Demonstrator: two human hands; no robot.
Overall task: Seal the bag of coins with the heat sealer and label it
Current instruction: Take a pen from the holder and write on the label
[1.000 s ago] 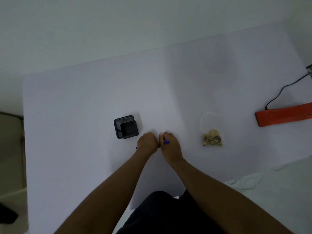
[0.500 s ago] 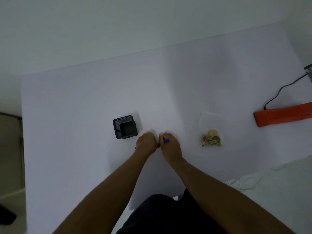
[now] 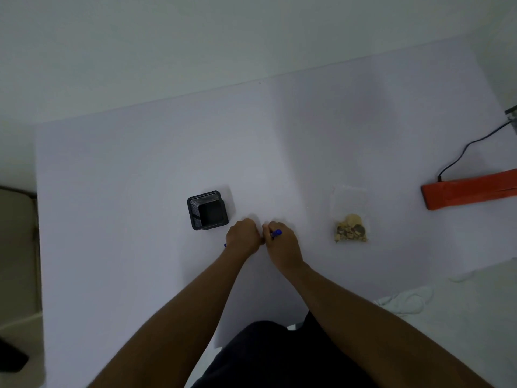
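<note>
A clear plastic bag of coins [image 3: 350, 229] lies flat on the white table [image 3: 140, 169], right of my hands. The orange heat sealer [image 3: 470, 189] sits at the right edge with its black cord [image 3: 464, 152]. My left hand [image 3: 242, 238] and my right hand [image 3: 282, 245] meet at the table's middle front, both closed on a blue pen [image 3: 276, 233]. One blue end shows above my right hand, the other tip pokes out left of my left hand. The pen's middle is hidden by my fingers.
A black square mesh pen holder [image 3: 207, 210] stands just left of and behind my left hand. A white cable [image 3: 405, 299] lies on the lower surface at the front right. A wall runs behind the table's far edge.
</note>
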